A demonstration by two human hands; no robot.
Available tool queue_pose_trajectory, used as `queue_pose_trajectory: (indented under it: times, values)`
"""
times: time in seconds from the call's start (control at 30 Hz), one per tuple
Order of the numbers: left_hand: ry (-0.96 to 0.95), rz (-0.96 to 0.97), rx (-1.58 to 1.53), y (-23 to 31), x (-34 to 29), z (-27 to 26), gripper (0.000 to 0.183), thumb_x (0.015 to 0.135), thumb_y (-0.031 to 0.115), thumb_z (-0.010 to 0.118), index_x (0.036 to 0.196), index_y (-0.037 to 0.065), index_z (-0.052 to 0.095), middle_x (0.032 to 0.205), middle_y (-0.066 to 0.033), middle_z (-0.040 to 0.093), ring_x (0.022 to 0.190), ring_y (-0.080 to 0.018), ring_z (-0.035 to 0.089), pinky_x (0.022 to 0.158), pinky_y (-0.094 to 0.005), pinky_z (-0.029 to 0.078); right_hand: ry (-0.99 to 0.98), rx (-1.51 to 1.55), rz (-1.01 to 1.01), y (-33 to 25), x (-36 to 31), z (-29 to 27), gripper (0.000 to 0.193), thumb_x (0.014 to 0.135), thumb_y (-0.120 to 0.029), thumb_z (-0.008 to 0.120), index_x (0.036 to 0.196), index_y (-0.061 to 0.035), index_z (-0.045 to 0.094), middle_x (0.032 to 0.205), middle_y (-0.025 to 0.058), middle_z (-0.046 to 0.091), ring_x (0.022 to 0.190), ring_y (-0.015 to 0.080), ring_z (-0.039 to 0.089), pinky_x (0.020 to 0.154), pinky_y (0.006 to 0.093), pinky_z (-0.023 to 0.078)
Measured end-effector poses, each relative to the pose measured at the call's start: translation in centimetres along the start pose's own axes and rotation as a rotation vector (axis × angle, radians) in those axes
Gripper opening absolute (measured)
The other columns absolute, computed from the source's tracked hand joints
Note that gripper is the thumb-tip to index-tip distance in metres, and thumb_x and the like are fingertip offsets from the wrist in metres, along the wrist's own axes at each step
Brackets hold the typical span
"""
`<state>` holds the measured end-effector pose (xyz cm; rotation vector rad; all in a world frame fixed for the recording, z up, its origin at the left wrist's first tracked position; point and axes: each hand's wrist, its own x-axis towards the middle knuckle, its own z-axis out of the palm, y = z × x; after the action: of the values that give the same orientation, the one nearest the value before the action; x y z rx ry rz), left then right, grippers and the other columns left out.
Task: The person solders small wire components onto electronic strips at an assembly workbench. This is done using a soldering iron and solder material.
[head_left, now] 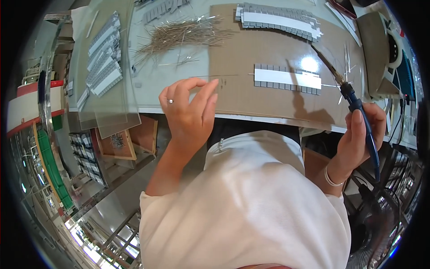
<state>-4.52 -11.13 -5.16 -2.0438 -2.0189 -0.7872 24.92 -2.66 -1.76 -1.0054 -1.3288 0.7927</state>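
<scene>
My right hand [358, 134] is wrapped around the dark blue handle of a soldering iron [365, 121]. Its metal tip points up and left, close to a stack of white strips with grey segmented edges [277, 21]. A single strip of the same kind [286, 80] lies on the brown board, with thin wire ends showing at both sides. Left of that strip, my left hand [190, 105] hovers over the board's near edge, fingers bent and thumb apart from the index finger. A thin wire [215, 75] runs just beyond its fingertips; I see no grip on it.
A heap of thin wires [183, 38] lies at the back of the table. More grey-and-white strips [105, 58] rest on glass sheets at left. A beige device [383, 54] stands at the right edge. Below left is an open wooden drawer [118, 145].
</scene>
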Motion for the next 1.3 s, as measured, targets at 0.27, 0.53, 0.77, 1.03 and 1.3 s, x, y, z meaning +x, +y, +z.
queue_pose_trajectory:
  times: [0.27,0.53,0.77,1.03,1.3]
  values:
    - [-0.119,0.122,0.027,1.6,0.4,0.8,0.051,0.075,0.024,0.076,0.122,0.006,0.064,0.12,-0.0044,0.057,0.113,-0.0229,0.052,0.099,-0.0444,0.032,-0.047,0.024,0.032,-1.0,-0.7,0.6,0.026,0.083,-0.008,0.075,0.102,0.0008,0.059,0.083,0.0035,0.06,0.071,0.0067,0.056,0.067,0.0171,0.039]
    - [-0.179,0.178,-0.051,1.0,1.3,1.1,0.05,0.078,0.026,0.074,0.123,0.007,0.064,0.12,-0.0035,0.057,0.115,-0.0221,0.052,0.103,-0.0443,0.031,-0.087,-0.08,-0.025,-0.5,-0.7,1.0,0.028,0.083,-0.01,0.075,0.103,0.0018,0.059,0.09,0.0071,0.061,0.069,0.0089,0.057,0.065,0.0184,0.042]
    - [-0.198,0.181,-0.064,0.9,1.4,1.6,0.047,0.082,0.028,0.069,0.125,0.01,0.064,0.122,-0.0018,0.057,0.117,-0.0208,0.051,0.105,-0.0451,0.03,-0.203,-0.059,-0.039,-1.5,-0.8,2.4,0.027,0.083,-0.012,0.074,0.097,0.0009,0.056,0.081,0.0089,0.058,0.062,0.0103,0.053,0.058,0.0199,0.039]
    - [-0.231,0.172,-0.039,1.0,1.5,1.7,0.045,0.085,0.03,0.066,0.127,0.012,0.064,0.124,0.0007,0.054,0.12,-0.0181,0.048,0.105,-0.0455,0.027,-0.418,0.056,0.002,-1.8,-0.2,3.1,0.025,0.08,0.0,0.073,0.094,0.0005,0.052,0.072,0.0076,0.056,0.059,0.0091,0.048,0.055,0.0216,0.035]
    - [-0.248,0.178,0.001,1.1,1.5,1.6,0.044,0.09,0.033,0.058,0.129,0.012,0.063,0.125,-0.0004,0.054,0.12,-0.0184,0.048,0.107,-0.0438,0.026,-0.41,0.034,0.034,-1.4,-0.3,4.4,0.02,0.078,-0.002,0.073,0.087,0.0011,0.056,0.071,0.006,0.056,0.058,0.009,0.048,0.054,0.0219,0.036]
